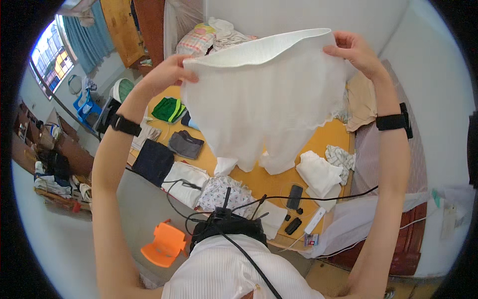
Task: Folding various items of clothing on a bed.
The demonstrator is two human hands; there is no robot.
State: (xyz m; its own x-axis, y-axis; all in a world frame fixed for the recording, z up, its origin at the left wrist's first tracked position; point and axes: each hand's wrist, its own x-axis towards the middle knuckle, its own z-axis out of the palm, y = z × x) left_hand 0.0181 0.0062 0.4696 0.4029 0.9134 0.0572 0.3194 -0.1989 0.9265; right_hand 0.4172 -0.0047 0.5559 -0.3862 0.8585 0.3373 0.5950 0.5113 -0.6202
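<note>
A pair of sheer white shorts (259,99) hangs spread out in front of me, its wide elastic waistband at the top and two short legs below. My left hand (175,71) pinches the left end of the waistband between thumb and fingers. At the other end, slightly higher, my right hand (354,52) grips the waistband the same way. The shorts hide the middle of the yellow surface (326,139) behind them. Folded below are a dark navy garment (153,162), a grey garment (186,144) and a patterned white cloth (226,193).
White clothes (321,174) lie at the right, near a phone (295,197), a small black device (293,225) and a white power strip (314,221). A green garment (168,109) rests at far left. Black cables cross near my waist. An orange chair (164,244) stands at lower left.
</note>
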